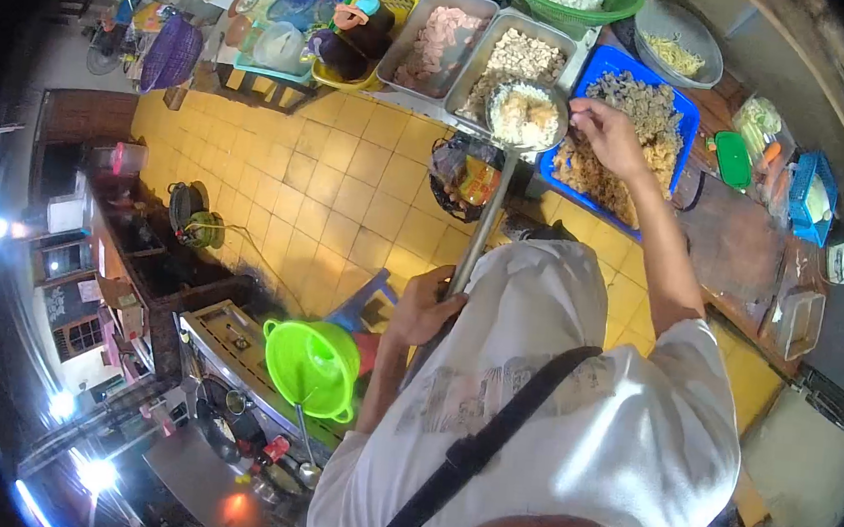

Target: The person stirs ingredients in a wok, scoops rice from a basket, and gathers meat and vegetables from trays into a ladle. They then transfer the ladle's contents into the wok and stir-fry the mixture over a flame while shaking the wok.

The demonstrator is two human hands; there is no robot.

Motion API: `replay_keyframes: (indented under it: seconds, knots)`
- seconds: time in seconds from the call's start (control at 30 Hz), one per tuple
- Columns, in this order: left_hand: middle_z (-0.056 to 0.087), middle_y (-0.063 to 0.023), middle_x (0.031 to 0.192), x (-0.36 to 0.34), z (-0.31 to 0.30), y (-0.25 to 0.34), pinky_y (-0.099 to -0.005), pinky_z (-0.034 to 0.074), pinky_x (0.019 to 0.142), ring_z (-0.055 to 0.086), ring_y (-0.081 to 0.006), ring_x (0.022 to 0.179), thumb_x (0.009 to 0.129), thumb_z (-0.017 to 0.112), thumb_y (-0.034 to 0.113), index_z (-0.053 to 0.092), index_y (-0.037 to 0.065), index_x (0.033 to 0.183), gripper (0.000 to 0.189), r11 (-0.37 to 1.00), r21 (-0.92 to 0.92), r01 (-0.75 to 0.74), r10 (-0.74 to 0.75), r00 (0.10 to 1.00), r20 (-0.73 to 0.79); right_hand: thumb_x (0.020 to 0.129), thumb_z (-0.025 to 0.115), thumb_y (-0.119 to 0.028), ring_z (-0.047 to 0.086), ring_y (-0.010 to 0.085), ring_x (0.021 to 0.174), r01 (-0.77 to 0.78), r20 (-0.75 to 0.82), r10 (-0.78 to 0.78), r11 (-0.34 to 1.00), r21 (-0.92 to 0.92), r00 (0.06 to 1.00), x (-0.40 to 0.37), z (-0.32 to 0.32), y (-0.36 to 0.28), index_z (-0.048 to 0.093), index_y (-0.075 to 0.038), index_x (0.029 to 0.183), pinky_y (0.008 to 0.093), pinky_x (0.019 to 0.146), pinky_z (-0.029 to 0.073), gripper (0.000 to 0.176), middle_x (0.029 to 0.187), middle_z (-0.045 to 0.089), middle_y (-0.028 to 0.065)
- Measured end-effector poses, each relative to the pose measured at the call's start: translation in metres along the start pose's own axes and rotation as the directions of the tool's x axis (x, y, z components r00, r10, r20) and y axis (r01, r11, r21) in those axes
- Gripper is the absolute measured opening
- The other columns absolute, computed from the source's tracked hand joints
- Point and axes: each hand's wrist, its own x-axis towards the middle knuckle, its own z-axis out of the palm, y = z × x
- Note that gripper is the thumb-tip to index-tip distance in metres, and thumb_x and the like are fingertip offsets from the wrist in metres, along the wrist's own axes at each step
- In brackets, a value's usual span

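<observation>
My left hand [428, 307] is wrapped round the long handle of a metal ladle [487, 219]. The ladle's round bowl holds white food with a light-brown heap [527, 115] on top, over the near edge of a metal tray [565, 43]. My right hand [609, 136] is just right of the bowl, above a blue tray [692, 122]. Its fingertips are pinched together; what is between them is too small to make out. In the blue tray lie greyish chopped pieces [638, 94] and orange-brown crumbly food [586, 167].
Another metal tray of pink pieces [442, 39], a green basket [620, 5] and a grey bowl [715, 73] share the counter. A bin [453, 191] stands below its edge. Behind are a lime-green colander [284, 352] and a stove [234, 342]. Yellow tiles [360, 168] cover the floor.
</observation>
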Motion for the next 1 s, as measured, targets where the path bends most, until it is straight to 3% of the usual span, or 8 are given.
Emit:
replay_keyframes:
  seconds: [0.07, 0.1, 0.2, 0.23, 0.37, 0.53, 0.6, 1.0]
  knots:
    - [0.057, -0.009, 0.067, 0.0, 0.0, 0.001, -0.0288, 0.04, 0.054, 0.049, -0.0125, 0.06, 0.073, 0.06, 0.02, 0.055, -0.006, 0.102, 0.038, 0.999, -0.041, -0.034, 0.033, 0.999, -0.032, 0.08, 0.059, -0.006, 0.063, 0.0271, 0.076, 0.036, 0.012, -0.036, 0.819, -0.572, 0.999, -0.004, 0.002, 0.023, 0.06, -0.004, 0.098, 0.0357, 0.068, 0.049, 0.018, 0.098, 0.063, 0.0137]
    - [0.057, -0.0099, 0.068, -0.001, 0.0, 0.004, -0.0303, 0.041, 0.056, 0.051, -0.0139, 0.061, 0.074, 0.06, 0.018, 0.055, -0.004, 0.104, 0.038, 0.997, -0.072, 0.004, -0.005, 1.0, -0.012, 0.077, 0.06, -0.008, 0.062, 0.0296, 0.082, -0.073, 0.172, 0.198, 0.833, -0.549, 0.965, -0.003, 0.01, 0.058, 0.061, -0.006, 0.096, 0.04, 0.071, 0.049, 0.019, 0.103, 0.062, 0.0124]
    - [0.057, -0.0097, 0.068, 0.001, 0.0, 0.006, -0.0313, 0.041, 0.057, 0.051, -0.0141, 0.062, 0.074, 0.06, 0.017, 0.055, -0.002, 0.105, 0.037, 0.995, -0.08, 0.053, -0.051, 0.999, 0.017, 0.076, 0.063, -0.019, 0.061, 0.0294, 0.089, 0.165, 0.272, 0.078, 0.625, -0.763, 0.959, -0.026, 0.044, 0.116, 0.063, -0.01, 0.094, 0.0406, 0.074, 0.05, 0.021, 0.108, 0.06, 0.0129]
    - [0.057, -0.0088, 0.068, 0.001, 0.0, 0.005, -0.0308, 0.04, 0.056, 0.05, -0.0128, 0.062, 0.074, 0.06, 0.016, 0.055, -0.002, 0.105, 0.036, 0.996, -0.059, 0.067, -0.065, 0.998, 0.025, 0.075, 0.063, -0.027, 0.055, 0.0287, 0.104, 0.119, 0.331, 0.301, 0.554, -0.824, 0.894, -0.028, 0.047, 0.094, 0.064, -0.013, 0.096, 0.0407, 0.084, 0.047, 0.026, 0.119, 0.054, 0.0119]
    - [0.055, -0.0082, 0.065, 0.0, 0.003, 0.004, -0.0298, 0.038, 0.054, 0.048, -0.0116, 0.06, 0.074, 0.06, 0.016, 0.055, -0.002, 0.104, 0.035, 0.992, -0.119, 0.038, -0.038, 0.999, 0.003, 0.076, 0.062, -0.026, 0.039, 0.0275, 0.121, 0.182, 0.309, 0.165, 0.526, -0.831, 0.937, -0.037, 0.046, 0.084, 0.064, -0.016, 0.1, 0.0429, 0.099, 0.034, 0.026, 0.129, 0.046, 0.0079]
    - [0.05, -0.0086, 0.06, 0.001, 0.009, 0.002, -0.0307, 0.036, 0.051, 0.043, -0.0118, 0.055, 0.074, 0.06, 0.017, 0.056, -0.005, 0.098, 0.033, 0.995, -0.097, 0.012, -0.017, 0.998, -0.056, 0.083, 0.051, -0.02, 0.045, 0.03, 0.115, 0.336, 0.431, 0.095, 0.485, -0.807, 0.897, -0.037, 0.029, 0.097, 0.06, -0.012, 0.106, 0.0399, 0.096, 0.038, 0.026, 0.122, 0.051, 0.011]
    - [0.05, -0.009, 0.061, 0.001, 0.007, 0.008, -0.0305, 0.036, 0.051, 0.043, -0.0118, 0.055, 0.074, 0.06, 0.017, 0.056, -0.005, 0.098, 0.032, 0.997, -0.076, 0.015, -0.018, 0.999, -0.043, 0.083, 0.05, -0.016, 0.051, 0.0319, 0.107, 0.1, 0.304, 0.166, 0.71, -0.697, 0.938, -0.041, 0.022, 0.08, 0.059, -0.009, 0.105, 0.0389, 0.093, 0.04, 0.024, 0.114, 0.056, 0.0127]
    - [0.06, -0.0073, 0.074, 0.012, 0.015, 0.004, -0.0259, 0.043, 0.058, 0.053, -0.0105, 0.065, 0.078, 0.057, 0.01, 0.054, -0.005, 0.105, 0.031, 0.967, -0.248, 0.062, -0.055, 0.998, 0.033, 0.076, 0.051, -0.007, 0.06, 0.0356, 0.088, -0.229, 0.041, 0.319, 0.76, -0.609, 0.947, -0.067, 0.02, 0.056, 0.059, -0.015, 0.101, 0.0442, 0.076, 0.048, 0.028, 0.098, 0.061, 0.0168]
